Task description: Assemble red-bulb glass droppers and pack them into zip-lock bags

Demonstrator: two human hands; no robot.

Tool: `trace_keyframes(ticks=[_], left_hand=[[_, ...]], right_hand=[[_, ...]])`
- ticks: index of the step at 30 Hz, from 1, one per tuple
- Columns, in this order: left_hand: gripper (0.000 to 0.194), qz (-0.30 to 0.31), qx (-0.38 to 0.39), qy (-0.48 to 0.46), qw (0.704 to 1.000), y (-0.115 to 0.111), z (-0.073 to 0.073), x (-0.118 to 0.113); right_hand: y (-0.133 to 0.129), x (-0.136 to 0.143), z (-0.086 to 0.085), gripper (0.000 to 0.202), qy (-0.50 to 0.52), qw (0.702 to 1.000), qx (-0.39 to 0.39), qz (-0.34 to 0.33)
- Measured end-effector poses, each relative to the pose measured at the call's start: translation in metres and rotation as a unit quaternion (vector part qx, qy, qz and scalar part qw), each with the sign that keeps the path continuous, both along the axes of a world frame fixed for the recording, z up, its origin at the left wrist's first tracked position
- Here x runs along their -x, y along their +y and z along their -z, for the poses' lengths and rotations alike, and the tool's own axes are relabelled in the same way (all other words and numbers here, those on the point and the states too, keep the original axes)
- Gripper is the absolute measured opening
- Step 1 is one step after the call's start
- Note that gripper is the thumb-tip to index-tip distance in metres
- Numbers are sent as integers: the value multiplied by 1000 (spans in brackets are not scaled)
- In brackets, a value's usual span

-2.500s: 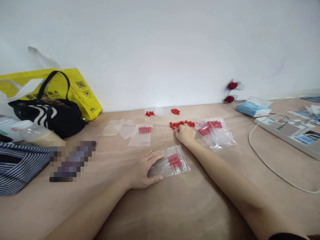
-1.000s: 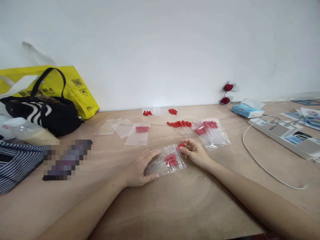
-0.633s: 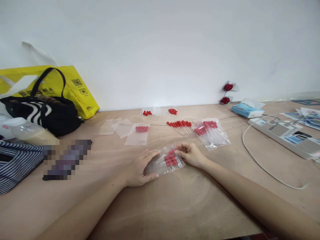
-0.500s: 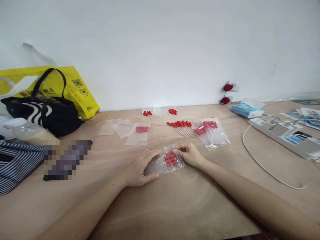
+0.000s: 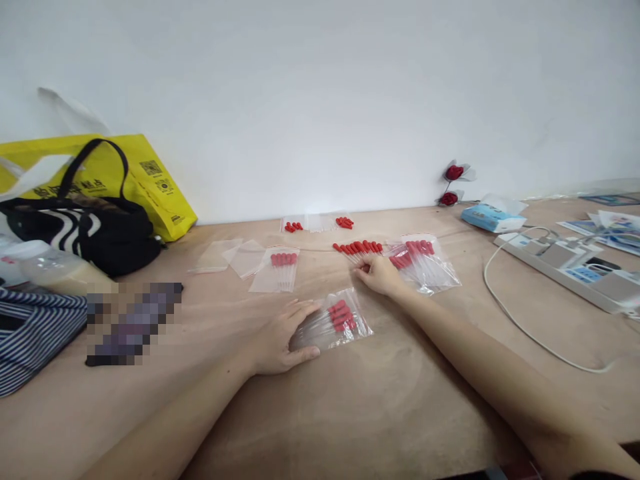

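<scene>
My left hand [image 5: 283, 337] lies on the table with fingers and thumb spread over the left end of a clear zip bag [image 5: 325, 337]. Inside that bag are several thin clear droppers with red bulbs [image 5: 342, 315]. My right hand [image 5: 379, 275] reaches to a loose row of red-bulbed droppers [image 5: 357, 247], its fingers closed at their stems. Whether a dropper is pinched is hidden by the fingers. Just right of this hand are filled bags of droppers [image 5: 434, 270]. Another bag with droppers [image 5: 284, 270] lies beyond my left hand.
Flat clear bags [image 5: 215, 255] lie at the back left. More red bulbs [image 5: 345, 223] show by the wall. On the left stand a yellow bag [image 5: 165, 193], a black bag [image 5: 115, 233] and a bottle [image 5: 55, 267]. Tissues [image 5: 493, 217] and a power strip [image 5: 565, 273] with a cable are right.
My right hand has left the bag's right end and moved up and right to the loose row of droppers. My left hand has stayed on the bag.
</scene>
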State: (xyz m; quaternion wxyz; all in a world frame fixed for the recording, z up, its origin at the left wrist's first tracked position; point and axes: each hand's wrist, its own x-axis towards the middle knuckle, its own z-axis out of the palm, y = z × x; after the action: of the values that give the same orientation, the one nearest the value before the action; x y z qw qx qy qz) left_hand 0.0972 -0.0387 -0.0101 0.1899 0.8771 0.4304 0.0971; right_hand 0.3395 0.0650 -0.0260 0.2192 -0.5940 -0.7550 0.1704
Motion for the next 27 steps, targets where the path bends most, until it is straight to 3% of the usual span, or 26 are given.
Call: trace_keyframes(ticks=[4, 10, 16, 21, 27], left_hand=[[62, 0, -1, 0, 1000, -1, -3, -2], [63, -1, 3, -2, 1000, 0, -2, -1], [63, 4, -4, -6, 1000, 1, 0, 0], [61, 8, -9, -7, 1000, 1, 0, -1], [61, -2, -2, -3, 1000, 0, -4, -3]], right_hand=[[18, 18, -2, 25, -56, 993, -24, 100], [25, 35, -5, 31, -120, 984, 6, 135], [-3, 20, -18, 34, -143, 985, 37, 94], [-28, -9, -28, 26, -157, 978, 130, -51], [-23, 4, -14, 33, -58, 996, 63, 2]])
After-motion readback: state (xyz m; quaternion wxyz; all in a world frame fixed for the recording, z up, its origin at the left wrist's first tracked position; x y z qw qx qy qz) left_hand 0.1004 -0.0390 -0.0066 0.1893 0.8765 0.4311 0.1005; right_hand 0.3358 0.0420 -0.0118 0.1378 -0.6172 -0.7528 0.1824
